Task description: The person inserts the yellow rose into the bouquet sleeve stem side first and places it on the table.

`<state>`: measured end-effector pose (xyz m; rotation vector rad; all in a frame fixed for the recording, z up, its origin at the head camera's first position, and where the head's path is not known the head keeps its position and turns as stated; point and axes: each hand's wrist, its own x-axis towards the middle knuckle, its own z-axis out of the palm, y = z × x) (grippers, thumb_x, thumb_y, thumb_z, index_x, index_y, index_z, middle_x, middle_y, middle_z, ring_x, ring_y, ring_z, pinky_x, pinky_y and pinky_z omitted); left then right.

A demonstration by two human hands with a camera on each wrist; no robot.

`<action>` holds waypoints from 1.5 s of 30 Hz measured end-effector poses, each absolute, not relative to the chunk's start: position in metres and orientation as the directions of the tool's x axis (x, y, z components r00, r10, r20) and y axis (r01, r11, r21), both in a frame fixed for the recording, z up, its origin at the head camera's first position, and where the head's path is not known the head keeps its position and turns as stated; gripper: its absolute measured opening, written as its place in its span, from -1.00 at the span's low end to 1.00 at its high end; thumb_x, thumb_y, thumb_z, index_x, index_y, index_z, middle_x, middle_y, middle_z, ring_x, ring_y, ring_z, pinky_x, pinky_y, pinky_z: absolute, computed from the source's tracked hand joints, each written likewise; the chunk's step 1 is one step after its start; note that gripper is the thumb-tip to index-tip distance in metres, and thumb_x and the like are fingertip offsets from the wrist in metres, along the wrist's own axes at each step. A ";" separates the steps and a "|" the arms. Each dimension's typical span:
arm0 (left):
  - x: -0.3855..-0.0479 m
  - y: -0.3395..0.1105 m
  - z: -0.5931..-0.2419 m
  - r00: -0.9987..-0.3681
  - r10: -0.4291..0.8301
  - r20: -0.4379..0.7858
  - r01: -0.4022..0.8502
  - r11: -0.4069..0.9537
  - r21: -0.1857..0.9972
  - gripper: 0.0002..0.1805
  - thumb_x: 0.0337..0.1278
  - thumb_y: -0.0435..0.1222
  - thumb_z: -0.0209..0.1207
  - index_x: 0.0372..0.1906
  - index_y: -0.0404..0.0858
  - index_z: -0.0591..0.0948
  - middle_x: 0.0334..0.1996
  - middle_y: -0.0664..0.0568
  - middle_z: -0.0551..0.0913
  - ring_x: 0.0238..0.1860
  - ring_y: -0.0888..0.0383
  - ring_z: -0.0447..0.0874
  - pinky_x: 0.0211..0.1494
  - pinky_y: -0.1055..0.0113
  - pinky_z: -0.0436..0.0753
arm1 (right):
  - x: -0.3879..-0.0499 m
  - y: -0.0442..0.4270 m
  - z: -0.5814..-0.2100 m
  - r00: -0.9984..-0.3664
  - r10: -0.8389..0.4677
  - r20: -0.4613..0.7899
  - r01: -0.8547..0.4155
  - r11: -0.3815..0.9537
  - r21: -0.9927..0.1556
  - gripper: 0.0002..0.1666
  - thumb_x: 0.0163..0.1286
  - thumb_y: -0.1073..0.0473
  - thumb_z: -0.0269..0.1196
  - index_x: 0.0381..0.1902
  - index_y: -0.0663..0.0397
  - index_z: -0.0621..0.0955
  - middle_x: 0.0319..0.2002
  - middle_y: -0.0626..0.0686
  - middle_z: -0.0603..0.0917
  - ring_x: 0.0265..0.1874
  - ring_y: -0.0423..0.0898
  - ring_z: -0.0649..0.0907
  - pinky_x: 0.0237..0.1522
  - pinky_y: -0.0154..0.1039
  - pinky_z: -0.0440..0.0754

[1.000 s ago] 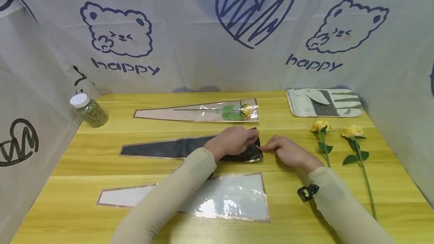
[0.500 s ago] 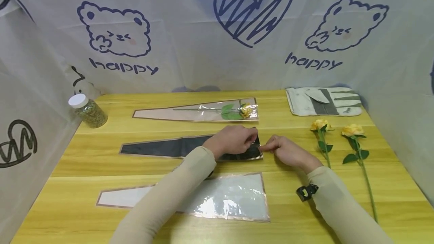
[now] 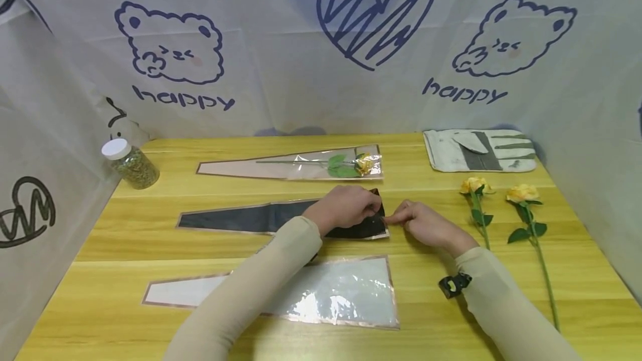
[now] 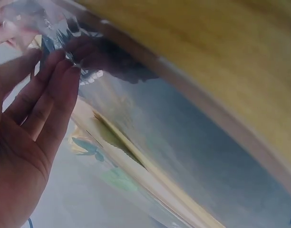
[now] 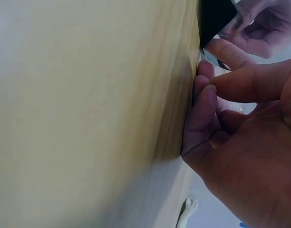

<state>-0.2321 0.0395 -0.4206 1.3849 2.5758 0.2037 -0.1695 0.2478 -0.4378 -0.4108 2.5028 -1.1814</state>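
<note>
A black flower sleeve (image 3: 225, 218) with a clear front and pinkish border lies flat across the table, wide end to the right. At that end my left hand (image 3: 346, 206) pinches the clear film between thumb and fingertips, as the left wrist view shows. Opposite it, my right hand (image 3: 427, 228) touches the sleeve's end edge with a straight index finger; its thumb rests against the other, curled fingers. Just behind lies a pink sleeve (image 3: 225, 168) holding a yellow rose (image 3: 364, 164). In front is a white sleeve (image 3: 346, 288), partly under my left forearm.
Two yellow roses (image 3: 473, 185) (image 3: 523, 194) lie to the right, one stem partly behind my right forearm. A pair of white-and-grey work gloves or a single glove (image 3: 481, 151) lies at the back right. A jar with a white lid (image 3: 134, 166) stands at the back left.
The wide end of the black sleeve lies slightly differently, with its glare shifted. Both hands stay almost where they were.
</note>
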 end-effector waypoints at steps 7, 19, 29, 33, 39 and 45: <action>-0.236 0.033 -0.414 -0.533 0.842 -0.084 0.802 0.535 0.266 -0.88 0.43 -0.30 0.03 -0.31 -0.07 0.47 -0.45 0.15 0.47 -0.42 0.20 0.43 -0.33 0.34 0.42 | -0.172 0.248 -0.434 -0.895 -0.407 -0.183 -0.131 0.631 -0.764 -0.47 0.31 0.54 -0.10 0.06 0.20 0.67 -0.22 0.05 0.60 -0.20 -0.05 0.51 -0.12 -0.14 0.45; -0.241 0.012 -0.410 -0.560 0.829 -0.004 0.773 0.524 0.357 -0.84 0.32 -0.38 0.06 -0.36 -0.06 0.46 -0.45 0.15 0.49 -0.40 0.21 0.46 -0.32 0.34 0.46 | -0.174 0.245 -0.431 -0.901 -0.386 -0.195 -0.108 0.638 -0.763 -0.52 0.28 0.51 -0.05 0.00 0.27 0.69 -0.22 0.07 0.61 -0.18 -0.01 0.54 -0.05 -0.09 0.47; -0.235 0.014 -0.413 -0.570 0.822 0.011 0.772 0.531 0.348 -0.90 0.44 -0.25 0.07 -0.17 -0.09 0.60 -0.29 0.15 0.62 -0.32 0.22 0.53 -0.18 0.28 0.54 | -0.172 0.257 -0.426 -0.839 -0.481 -0.254 -0.117 0.616 -0.779 -0.54 0.44 0.35 0.02 0.27 0.24 0.53 -0.01 0.13 0.57 -0.04 0.04 0.51 0.06 0.01 0.45; -0.234 0.017 -0.413 -0.573 0.820 -0.004 0.763 0.535 0.364 -0.87 0.45 -0.25 0.08 -0.13 -0.10 0.63 -0.25 0.14 0.65 -0.29 0.24 0.56 -0.14 0.28 0.57 | -0.165 0.261 -0.418 -0.856 -0.449 -0.258 -0.111 0.645 -0.756 -0.51 0.54 0.23 -0.01 0.37 0.22 0.42 0.16 0.22 0.51 0.16 0.20 0.46 0.22 0.19 0.34; -0.235 0.017 -0.412 -0.572 0.820 0.006 0.767 0.532 0.358 -0.85 0.44 -0.27 0.09 -0.15 -0.11 0.68 -0.28 0.16 0.66 -0.30 0.26 0.56 -0.13 0.32 0.56 | -0.149 0.274 -0.389 -0.933 -0.321 -0.160 -0.128 0.713 -0.689 -0.49 0.60 0.11 -0.03 0.38 0.26 0.38 0.18 0.27 0.47 0.17 0.26 0.45 0.15 0.24 0.39; -0.233 0.015 -0.412 -0.549 0.836 0.024 0.790 0.509 0.343 -0.85 0.39 -0.29 0.14 -0.15 -0.11 0.73 -0.25 0.15 0.70 -0.25 0.22 0.63 -0.09 0.31 0.58 | -0.123 0.304 -0.365 -0.967 -0.223 -0.123 -0.096 0.767 -0.635 -0.41 0.62 -0.03 -0.09 0.40 0.24 0.35 0.23 0.28 0.46 0.16 0.27 0.46 0.05 0.24 0.47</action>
